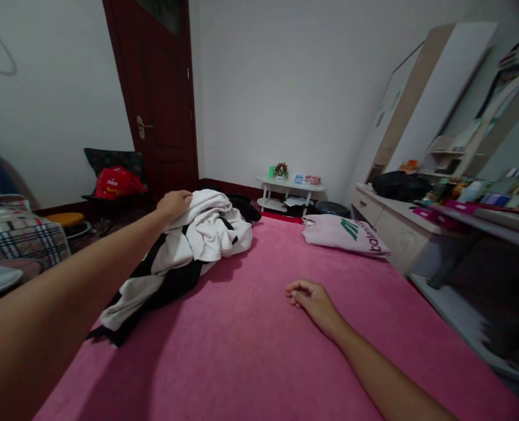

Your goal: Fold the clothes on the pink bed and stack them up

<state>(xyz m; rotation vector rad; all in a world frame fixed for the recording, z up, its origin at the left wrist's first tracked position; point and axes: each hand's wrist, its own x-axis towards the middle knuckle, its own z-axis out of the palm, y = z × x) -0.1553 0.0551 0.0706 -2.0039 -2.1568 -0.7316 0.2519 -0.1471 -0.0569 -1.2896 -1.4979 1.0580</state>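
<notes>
A heap of white and black clothes (189, 251) lies on the left side of a pink bed cover (259, 345). My left hand (174, 204) reaches far out and closes on the top of the heap, its fingers sunk in white cloth. Resting on the pink cover near the middle is my right hand (308, 295), fingers curled under, with nothing visible in it. A folded pale pink garment with green and black print (345, 234) lies at the far right of the bed.
A dark red door (154, 93) stands behind the bed. Left of it is a chair with a red bag (117, 182). A small white table (290, 193) is at the back. A white dresser with clutter (400, 216) and a tall cupboard (421, 99) line the right side.
</notes>
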